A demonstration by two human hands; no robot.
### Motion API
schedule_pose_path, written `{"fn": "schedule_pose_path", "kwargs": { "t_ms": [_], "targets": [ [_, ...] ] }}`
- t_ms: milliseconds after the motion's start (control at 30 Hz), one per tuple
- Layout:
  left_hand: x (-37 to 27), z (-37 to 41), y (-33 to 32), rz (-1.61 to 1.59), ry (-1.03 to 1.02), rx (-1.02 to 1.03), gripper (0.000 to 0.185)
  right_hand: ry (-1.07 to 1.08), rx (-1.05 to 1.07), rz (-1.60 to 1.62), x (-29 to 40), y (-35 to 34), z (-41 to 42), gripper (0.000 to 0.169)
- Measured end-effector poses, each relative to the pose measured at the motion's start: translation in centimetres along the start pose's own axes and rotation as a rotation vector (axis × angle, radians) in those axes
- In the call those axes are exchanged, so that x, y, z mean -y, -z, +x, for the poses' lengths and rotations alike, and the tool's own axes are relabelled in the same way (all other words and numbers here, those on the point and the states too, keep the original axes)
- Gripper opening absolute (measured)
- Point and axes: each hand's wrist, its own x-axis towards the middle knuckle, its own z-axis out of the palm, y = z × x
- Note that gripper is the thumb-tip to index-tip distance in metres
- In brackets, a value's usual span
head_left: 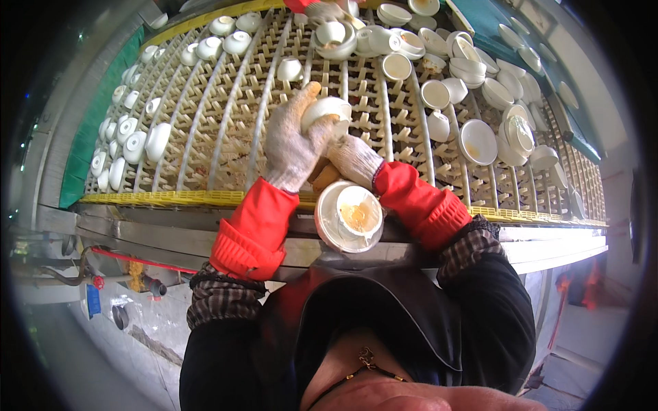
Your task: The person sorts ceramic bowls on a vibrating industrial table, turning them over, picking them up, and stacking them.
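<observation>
My left hand (295,136), in a soiled knit glove and red sleeve cover, grips the left side of a white bowl (325,112) above the pegged conveyor rack (236,149). From the lower right my right hand (354,156), gloved too, reaches against that bowl's underside; its fingers are mostly hidden, so its hold cannot be told. Just below both hands a dish (326,234) rests at the rack's near edge, with a small bowl (360,210) holding yellowish residue on it. Between my wrists a brownish object (325,175) is partly covered. Beyond the hands a white cup (290,69) sits on the pegs.
Many used white bowls (497,93) are piled on the rack's right side. Several bowls (134,147) lie tilted among pegs at the left. A co-worker's gloved hand (324,11) is at the far edge, beside stacked bowls (334,49). A metal ledge (169,234) runs along the front.
</observation>
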Motion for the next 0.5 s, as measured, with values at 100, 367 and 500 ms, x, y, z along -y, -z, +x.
{"fn": "schedule_pose_path", "kwargs": {
  "t_ms": [100, 367, 500],
  "targets": [
    [-0.7, 0.5, 0.0, -0.379, 0.489, -0.02, 0.047, -0.158, 0.444, -0.037, -2.1, -0.3, -2.0, 0.025],
    [-1.1, 1.6, 0.8, -0.24, 0.682, -0.074, 0.044, -0.57, 0.391, -0.004, -4.3, 1.7, -0.3, 0.023],
    [-2.1, 0.9, 1.0, -0.315, 0.615, -0.046, 0.052, -0.509, 0.274, 0.01, -2.7, 4.8, -0.9, 0.027]
  ]
}}
